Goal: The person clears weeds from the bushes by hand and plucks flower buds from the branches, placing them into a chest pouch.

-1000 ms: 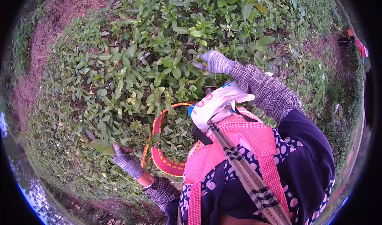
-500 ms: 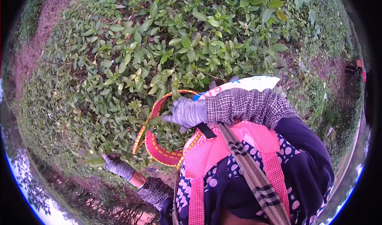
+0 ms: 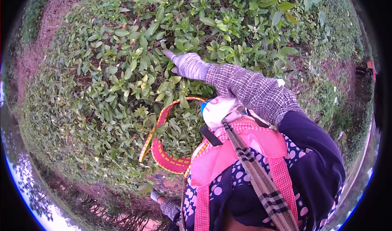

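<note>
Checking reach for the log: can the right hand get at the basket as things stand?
Likely yes: the right hand is at the bush, beyond the basket; only leaves show between, and the white bag sits to one side.

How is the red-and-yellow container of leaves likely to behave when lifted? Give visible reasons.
The red-and-yellow container would probably flex, since its rim looks kinked at one side. It is likely light for its size, because only loose leaves show inside. Tilting it might spill some, as the top appears open.
</note>
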`<state>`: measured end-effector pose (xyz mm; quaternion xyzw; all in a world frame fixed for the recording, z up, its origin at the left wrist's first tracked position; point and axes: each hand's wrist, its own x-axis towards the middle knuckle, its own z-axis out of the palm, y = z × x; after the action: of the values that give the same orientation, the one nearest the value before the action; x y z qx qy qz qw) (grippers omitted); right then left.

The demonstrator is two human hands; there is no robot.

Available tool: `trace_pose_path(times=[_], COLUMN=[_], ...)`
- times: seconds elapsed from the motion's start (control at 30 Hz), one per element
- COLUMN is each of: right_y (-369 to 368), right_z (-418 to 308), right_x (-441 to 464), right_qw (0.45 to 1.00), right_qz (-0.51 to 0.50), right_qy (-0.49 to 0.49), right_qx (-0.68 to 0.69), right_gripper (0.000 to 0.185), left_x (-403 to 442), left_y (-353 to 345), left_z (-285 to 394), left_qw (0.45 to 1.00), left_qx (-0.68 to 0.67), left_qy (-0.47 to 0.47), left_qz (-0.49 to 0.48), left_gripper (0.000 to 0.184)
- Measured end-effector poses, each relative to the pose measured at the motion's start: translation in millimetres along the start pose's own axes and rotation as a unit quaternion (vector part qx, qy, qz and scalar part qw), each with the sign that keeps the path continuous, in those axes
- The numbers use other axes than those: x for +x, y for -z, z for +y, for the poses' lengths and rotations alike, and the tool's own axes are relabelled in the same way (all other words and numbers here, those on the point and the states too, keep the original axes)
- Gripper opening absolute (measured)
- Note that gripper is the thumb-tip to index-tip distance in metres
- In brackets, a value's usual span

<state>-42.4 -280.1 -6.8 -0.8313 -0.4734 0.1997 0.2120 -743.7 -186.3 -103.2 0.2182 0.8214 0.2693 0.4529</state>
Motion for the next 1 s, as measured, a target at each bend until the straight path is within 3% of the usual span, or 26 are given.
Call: trace_pose_path(times=[0.07,0.13,0.27,0.3,0.33,0.4,0.47,0.53,0.6,0.67,0.73,0.8,0.87,0.93,1.0], right_y=[-12,-23,-17,-5,7,57,68,47,39,44,28,16,36,39,51], right_z=[-5,-2,5,8,8,-18,4,66,123,142,163,162,140,153,177], right_x=[21,26,-21,-44,-73,-122,-132,-108,-84,-69,-54,-57,-81,-85,-77], right_qw=[0.996,0.992,1.000,1.000,0.980,0.989,0.973,0.914,0.924,0.959,0.976,0.974,0.957,0.897,0.912], right_qz=[-0.072,-0.091,0.010,-0.006,0.022,-0.009,0.138,0.329,0.325,0.185,0.109,0.106,0.232,0.328,0.352], right_qy=[0.012,0.030,0.015,-0.026,0.009,0.076,0.038,-0.083,-0.192,-0.213,-0.187,-0.198,-0.145,-0.176,-0.203], right_qx=[-0.043,-0.088,-0.006,0.016,0.198,0.126,0.182,0.223,0.061,-0.007,-0.022,0.015,0.096,0.236,0.056], right_gripper=[0.051,0.029,0.035,0.036,0.037,0.036,0.032,0.024,0.025,0.029,0.033,0.035,0.035,0.034,0.034], left_x=[-9,-14,-20,-22,-23,-28,-38,-38,-5,42,25,7,1,-10,-2], left_y=[-5,-12,-32,-39,-45,-59,-72,-86,-84,-76,-91,-103,-102,-95,-92], left_z=[-16,-17,-8,-4,2,19,38,52,64,69,83,87,81,85,86], left_qw=[0.998,0.997,0.998,0.998,0.998,0.995,0.987,0.977,0.963,0.911,0.914,0.920,0.915,0.865,0.847], left_qx=[-0.007,-0.008,-0.022,-0.025,-0.033,-0.042,-0.054,-0.053,0.032,0.211,0.183,0.183,0.145,0.317,0.329], left_qy=[0.054,0.068,0.041,0.019,-0.007,-0.061,-0.129,-0.192,-0.259,-0.352,-0.359,-0.334,-0.360,-0.358,-0.396], left_qz=[0.019,0.031,0.050,0.055,0.062,0.075,0.082,0.081,0.067,0.051,0.052,0.089,0.109,0.151,0.130], left_gripper=[0.024,0.022,0.020,0.020,0.020,0.020,0.020,0.020,0.020,0.019,0.018,0.017,0.017,0.020,0.023])
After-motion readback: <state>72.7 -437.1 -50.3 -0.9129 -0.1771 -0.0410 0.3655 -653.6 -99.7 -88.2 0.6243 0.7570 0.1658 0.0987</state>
